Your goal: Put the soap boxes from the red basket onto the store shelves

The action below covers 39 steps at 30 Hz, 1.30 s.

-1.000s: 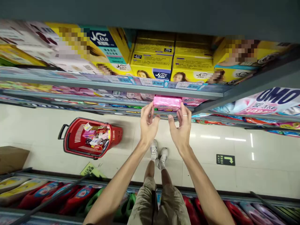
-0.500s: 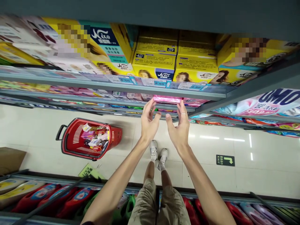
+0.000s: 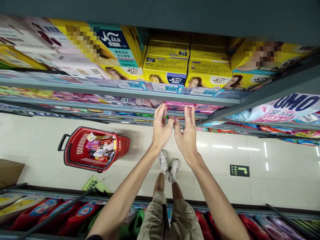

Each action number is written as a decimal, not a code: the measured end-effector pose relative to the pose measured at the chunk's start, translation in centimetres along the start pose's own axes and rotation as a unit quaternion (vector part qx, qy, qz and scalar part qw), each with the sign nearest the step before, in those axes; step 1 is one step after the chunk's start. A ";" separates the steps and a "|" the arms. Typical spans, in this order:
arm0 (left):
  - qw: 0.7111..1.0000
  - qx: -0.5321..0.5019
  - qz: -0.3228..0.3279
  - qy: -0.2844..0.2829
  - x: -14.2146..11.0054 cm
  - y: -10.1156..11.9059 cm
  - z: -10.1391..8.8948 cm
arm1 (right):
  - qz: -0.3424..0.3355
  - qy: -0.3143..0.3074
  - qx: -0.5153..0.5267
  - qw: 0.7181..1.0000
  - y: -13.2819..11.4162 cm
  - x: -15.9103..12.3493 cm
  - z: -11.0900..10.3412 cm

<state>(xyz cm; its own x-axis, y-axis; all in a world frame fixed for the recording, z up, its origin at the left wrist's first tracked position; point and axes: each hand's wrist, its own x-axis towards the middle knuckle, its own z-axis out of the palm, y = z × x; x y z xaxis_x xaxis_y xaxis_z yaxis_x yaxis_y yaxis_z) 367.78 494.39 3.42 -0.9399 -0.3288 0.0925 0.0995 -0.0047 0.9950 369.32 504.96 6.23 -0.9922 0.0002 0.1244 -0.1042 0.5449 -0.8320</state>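
Note:
In the head view a pink package (image 3: pixel 179 106) sits on the shelf level below the yellow Nico boxes (image 3: pixel 163 68). At its left front edge are the fingertips of my left hand (image 3: pixel 160 131), which is open with the fingers stretched toward the shelf. My right hand (image 3: pixel 186 138), with a ring on one finger, is open too, its fingertips at the package's right front. Both thumbs are held close together just in front of the shelf; whether they touch is unclear. Another pink package (image 3: pixel 208 109) lies to the right. Nothing shows in either palm.
A red shopping basket (image 3: pixel 72 146) holding several small boxes stands on the floor to the left. A grey shelf edge (image 3: pixel 150 91) with price tags runs above my hands. OMO bags (image 3: pixel 282 108) are at right. Behind me, another shelf carries red bottles (image 3: pixel 43 210).
My right hand has moved left, bringing the thumbs nearer each other. The pink package now sits slightly further back and right, in line with its neighbour, and the fingers have loosened from its sides.

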 end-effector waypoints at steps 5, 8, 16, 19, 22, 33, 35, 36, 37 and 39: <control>1.000 0.010 -0.007 0.003 0.0 0.5 0.2 | -0.007 -0.015 -0.063 0.998 -1.0 -0.1 0.5; 1.000 0.008 -0.019 0.010 0.1 0.5 0.5 | 0.008 -0.027 -0.057 0.998 -0.9 0.0 0.7; 1.000 -0.011 -0.016 0.000 0.6 0.5 0.7 | 0.006 -0.038 -0.030 0.999 0.1 0.2 0.8; 1.000 -0.005 -0.019 -0.008 0.4 0.5 0.7 | 0.005 -0.035 -0.035 0.999 0.3 0.2 0.9; 1.000 0.003 -0.016 -0.022 0.0 0.3 0.6 | 0.010 -0.038 -0.038 0.999 0.5 0.1 1.0; 0.999 -0.030 -0.008 -0.032 -1.6 0.4 1.0 | 0.004 -0.050 -0.026 0.998 1.3 -0.6 0.8; 0.999 -0.040 -0.019 -0.019 -2.6 0.5 0.9 | 0.006 -0.039 -0.027 0.999 1.6 -0.8 0.4; 0.999 -0.038 -0.025 -0.014 -3.0 0.5 0.8 | 0.009 -0.030 -0.025 0.999 1.7 -1.0 0.2; 0.999 -0.033 -0.032 -0.013 -3.3 0.5 0.7 | 0.013 -0.020 -0.022 0.999 1.9 -1.0 0.0; 0.998 -0.027 -0.041 -0.023 -3.6 0.2 0.5 | 0.023 0.001 -0.013 1.000 2.5 -1.0 -0.3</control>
<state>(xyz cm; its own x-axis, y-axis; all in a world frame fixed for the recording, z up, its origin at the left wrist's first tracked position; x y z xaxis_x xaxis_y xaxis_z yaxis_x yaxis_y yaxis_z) 371.03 496.03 3.35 -0.9596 -0.2810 0.0128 0.0373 -0.0820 0.9959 370.12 506.59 4.18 -0.9958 0.0269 0.0873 -0.0568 0.5659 -0.8225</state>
